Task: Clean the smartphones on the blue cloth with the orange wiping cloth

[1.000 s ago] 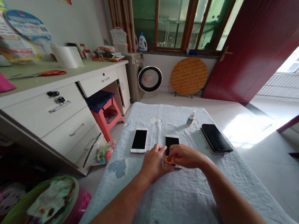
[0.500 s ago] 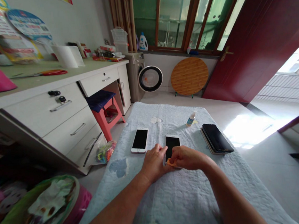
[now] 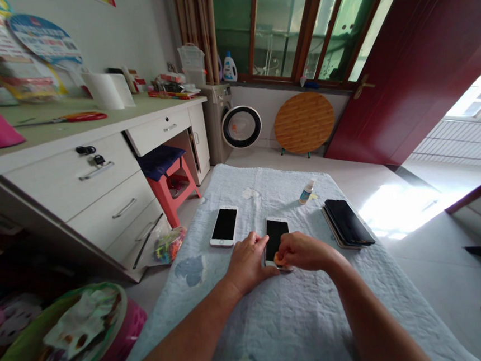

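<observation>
A white-framed smartphone (image 3: pixel 277 232) with a dark screen lies flat on the cloth-covered table in front of me. My left hand (image 3: pixel 248 263) grips its left side and lower corner, fingers along the edge and thumb at the bottom. In my right hand (image 3: pixel 303 251) a small orange cloth (image 3: pixel 278 259) is pinched and pressed against the lower part of the screen. That hand hides the phone's lower right part. Left of it lies a second white smartphone (image 3: pixel 224 227), face up and apart from both hands.
A small spray bottle (image 3: pixel 306 192) stands toward the back right of the blue table cover (image 3: pixel 258 184). Stacked dark devices (image 3: pixel 348 222) lie at the right edge. A pink stool (image 3: pixel 173 181) and a desk (image 3: pixel 85 185) are to the left; a laundry basket (image 3: pixel 128 319) sits lower left.
My right hand has shifted the orange cloth slightly to the right and up along the lower screen. My left hand stays on the smartphone.
</observation>
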Tool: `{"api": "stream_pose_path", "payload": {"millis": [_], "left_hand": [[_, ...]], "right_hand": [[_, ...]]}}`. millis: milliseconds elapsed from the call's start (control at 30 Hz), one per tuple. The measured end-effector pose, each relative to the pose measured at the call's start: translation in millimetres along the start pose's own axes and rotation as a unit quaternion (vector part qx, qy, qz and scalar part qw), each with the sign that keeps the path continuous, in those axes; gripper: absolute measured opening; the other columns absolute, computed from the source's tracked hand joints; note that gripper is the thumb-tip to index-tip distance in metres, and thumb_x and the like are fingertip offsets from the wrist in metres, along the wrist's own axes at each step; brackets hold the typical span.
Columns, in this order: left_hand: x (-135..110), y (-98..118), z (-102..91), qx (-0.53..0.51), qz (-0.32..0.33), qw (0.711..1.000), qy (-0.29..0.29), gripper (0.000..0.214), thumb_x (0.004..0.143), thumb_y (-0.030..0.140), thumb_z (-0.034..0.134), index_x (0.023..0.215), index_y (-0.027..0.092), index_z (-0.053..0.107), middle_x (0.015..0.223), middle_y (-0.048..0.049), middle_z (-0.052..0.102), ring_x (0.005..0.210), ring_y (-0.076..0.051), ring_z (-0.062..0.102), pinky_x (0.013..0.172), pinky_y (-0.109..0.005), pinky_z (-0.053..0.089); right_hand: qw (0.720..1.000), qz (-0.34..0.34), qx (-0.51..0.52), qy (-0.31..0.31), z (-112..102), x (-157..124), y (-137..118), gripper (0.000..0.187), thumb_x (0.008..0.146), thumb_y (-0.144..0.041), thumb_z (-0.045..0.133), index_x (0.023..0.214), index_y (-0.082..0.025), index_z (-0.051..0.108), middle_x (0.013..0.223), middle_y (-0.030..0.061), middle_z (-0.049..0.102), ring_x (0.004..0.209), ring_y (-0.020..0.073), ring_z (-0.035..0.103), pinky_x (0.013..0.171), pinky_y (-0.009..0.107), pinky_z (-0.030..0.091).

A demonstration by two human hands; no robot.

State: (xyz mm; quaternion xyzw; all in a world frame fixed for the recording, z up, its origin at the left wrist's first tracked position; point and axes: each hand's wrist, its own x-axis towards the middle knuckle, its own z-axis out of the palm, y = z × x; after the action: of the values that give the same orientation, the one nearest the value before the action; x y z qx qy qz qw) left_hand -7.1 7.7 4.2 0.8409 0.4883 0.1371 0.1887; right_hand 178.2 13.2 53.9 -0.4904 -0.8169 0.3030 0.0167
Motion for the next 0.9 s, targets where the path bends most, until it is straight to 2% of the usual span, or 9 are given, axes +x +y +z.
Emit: {"api": "stream_pose_path", "payload": {"millis": [100,200,367,500,667,900], "left_hand": [[0,0,0.5,-0.001,0.005,1.0,0.006,0.072,0.064,0.055,0.078,0.125,0.024,0.055,0.118,-0.0072,0.055,0.104,-0.027,0.059,0.088,-0.036,0.047],[0,1,-1.9,-0.001,0.004,1.0,0.001,0.074,0.064,0.055,0.078,0.127,0.025,0.054,0.117,-0.0074,0.055,0.106,-0.027,0.058,0.088,-0.036,0.047],[-1,5,-7.6,-0.004,-0.002,1.0,-0.01,0.076,0.064,0.061,0.076,0.129,0.028,0.052,0.113,-0.0051,0.055,0.099,-0.027,0.06,0.086,-0.035,0.047],[0,3,-5.5,-0.002,0.003,1.0,-0.005,0.076,0.063,0.061,0.076,0.127,0.028,0.053,0.113,-0.0053,0.055,0.099,-0.027,0.06,0.085,-0.035,0.047],[0,1,-1.0,0.002,0.007,1.0,0.001,0.078,0.063,0.061,0.077,0.128,0.024,0.053,0.111,-0.006,0.054,0.102,-0.027,0.058,0.087,-0.036,0.047],[1,2,-1.7,-0.001,0.003,1.0,-0.004,0.075,0.064,0.057,0.077,0.128,0.025,0.053,0.115,-0.0058,0.054,0.107,-0.027,0.057,0.092,-0.036,0.045]], "right_hand": [[0.999,-0.044,-0.006,0.02,4,4,-3,0.026,0.071,-0.008,0.052,0.076,-0.018,0.076,0.081,0.0026,0.067,0.07,0.0112,0.056,0.063,0.02,0.036],[0.997,-0.058,-0.017,0.044,6,8,0,0.025,0.077,-0.009,0.05,0.075,-0.018,0.074,0.078,0.0021,0.062,0.07,0.0107,0.054,0.065,0.021,0.035],[0.985,0.008,-0.04,0.165,12,18,18,0.027,0.084,-0.01,0.047,0.084,-0.016,0.074,0.083,0.0043,0.061,0.076,0.0123,0.054,0.072,0.022,0.036],[0.97,0.043,-0.052,0.235,20,29,35,0.029,0.088,-0.011,0.044,0.091,-0.014,0.072,0.088,0.0065,0.06,0.082,0.0139,0.055,0.076,0.023,0.037],[0.957,0.052,-0.081,0.272,23,37,49,0.032,0.088,-0.008,0.043,0.103,-0.014,0.071,0.096,0.0086,0.062,0.092,0.0166,0.054,0.087,0.026,0.037],[0.945,0.068,-0.091,0.307,18,42,59,0.036,0.087,-0.007,0.04,0.103,-0.015,0.071,0.097,0.0083,0.066,0.093,0.0171,0.057,0.089,0.026,0.035]]}}
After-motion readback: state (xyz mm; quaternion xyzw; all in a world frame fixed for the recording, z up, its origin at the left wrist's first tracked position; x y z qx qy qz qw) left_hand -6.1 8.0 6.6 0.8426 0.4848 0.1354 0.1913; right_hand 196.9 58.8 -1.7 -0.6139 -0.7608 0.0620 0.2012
